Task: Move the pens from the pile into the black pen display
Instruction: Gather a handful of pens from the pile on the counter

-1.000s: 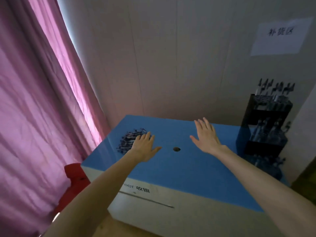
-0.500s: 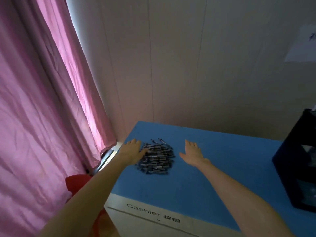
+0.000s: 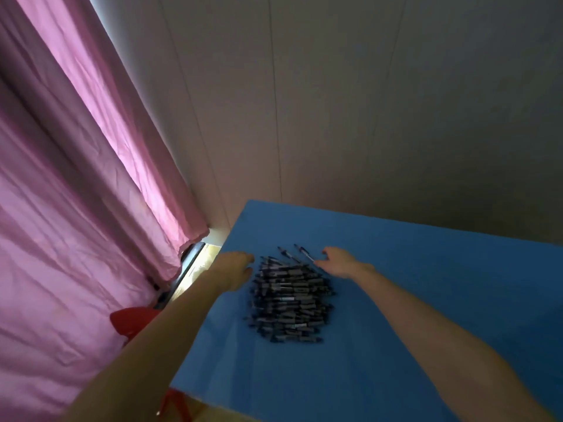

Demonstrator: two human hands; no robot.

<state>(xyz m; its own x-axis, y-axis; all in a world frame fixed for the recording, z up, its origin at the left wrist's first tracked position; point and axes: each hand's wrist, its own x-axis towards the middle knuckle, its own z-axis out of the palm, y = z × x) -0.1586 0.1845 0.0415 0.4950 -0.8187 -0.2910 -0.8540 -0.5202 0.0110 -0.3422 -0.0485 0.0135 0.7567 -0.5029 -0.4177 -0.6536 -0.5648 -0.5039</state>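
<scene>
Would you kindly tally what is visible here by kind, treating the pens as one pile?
Hands: 2, left hand and right hand
Pen pile: 1
Blue table: 1
Pink curtain: 1
Red object: 1
Total: 6

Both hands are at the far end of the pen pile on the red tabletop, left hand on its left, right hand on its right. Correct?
Not quite: the tabletop is blue, not red, as the head view shows. The rest holds: the left hand is at the left of the far end of the pen pile and the right hand at the right.
</scene>
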